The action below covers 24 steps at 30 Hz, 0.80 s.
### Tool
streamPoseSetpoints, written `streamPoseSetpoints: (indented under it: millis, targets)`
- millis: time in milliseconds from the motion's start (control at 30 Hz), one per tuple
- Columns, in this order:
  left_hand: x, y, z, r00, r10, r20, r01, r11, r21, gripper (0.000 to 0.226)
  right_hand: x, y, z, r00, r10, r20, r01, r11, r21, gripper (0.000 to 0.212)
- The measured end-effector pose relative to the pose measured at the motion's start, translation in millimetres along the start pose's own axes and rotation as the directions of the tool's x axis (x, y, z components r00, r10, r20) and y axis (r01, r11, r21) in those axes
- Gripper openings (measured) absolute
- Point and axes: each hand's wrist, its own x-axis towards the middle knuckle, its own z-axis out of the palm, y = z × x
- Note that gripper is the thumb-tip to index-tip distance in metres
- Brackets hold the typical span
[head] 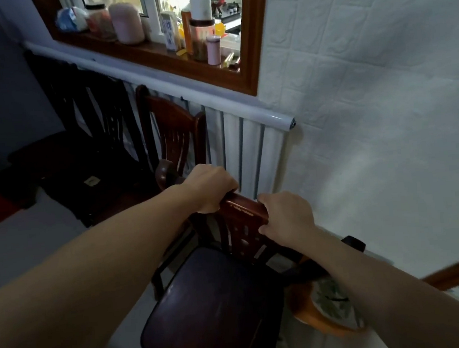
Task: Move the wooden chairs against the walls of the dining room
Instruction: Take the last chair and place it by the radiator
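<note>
So we've got both hands on the top rail of the chair (213, 293) right in front of us, its back facing the wall at about 1 o'clock. Left hand (210, 187) has its fingers curled over the left end of the rail, right hand (283, 215) is wrapped around the right end, so it's a firm two-handed grip, nothing loose.

The chair sits near the radiator (248, 145) but we can't tell if the back is touching it yet. Two more chairs are already lined up along that wall: the nearer one (172, 129) at 11 o'clock, just beside ours, and a darker one (86, 116) further off at 10 o'clock.

What could go wrong from here, as we see it:

- Push too hard toward 12 and the rail bangs into the radiator fins, with our knuckles in between. Fingers over the far side of the rail are the first thing to get pinched.
- Swing it left and it clips the neighbour chair's post, since the gap there looks tight.
- There's an orange thing (316, 315) on the floor at 4 o'clock, close to the seat. We can't see the chair's legs, so one could snag on it.
- The jars on the sill (158, 55) above look safe unless the wall gets a real thump.
</note>
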Motion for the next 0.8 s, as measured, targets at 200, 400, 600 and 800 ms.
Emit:
streamPoseSetpoints:
  millis: [200,400,600,800]
  targets:
    - [83,-25,10,0.997,-0.060,0.055,0.059,0.998,0.019,0.018,74,53,12,1.000,-0.007,0.012,0.006,0.996,0.084,0.025]
    - [166,-49,28,0.986,-0.123,0.108,0.123,0.992,0.009,0.016,137,103,25,1.000,0.004,0.016,-0.006,0.990,0.140,0.025]
    - [235,-69,46,0.972,-0.179,0.152,0.181,0.983,0.002,0.022,190,134,44,0.999,0.037,0.010,-0.038,0.989,0.142,0.030]
    - [287,-73,64,0.974,-0.189,0.127,0.192,0.981,-0.010,0.022,226,171,59,0.993,0.093,0.077,-0.103,0.983,0.148,0.033]
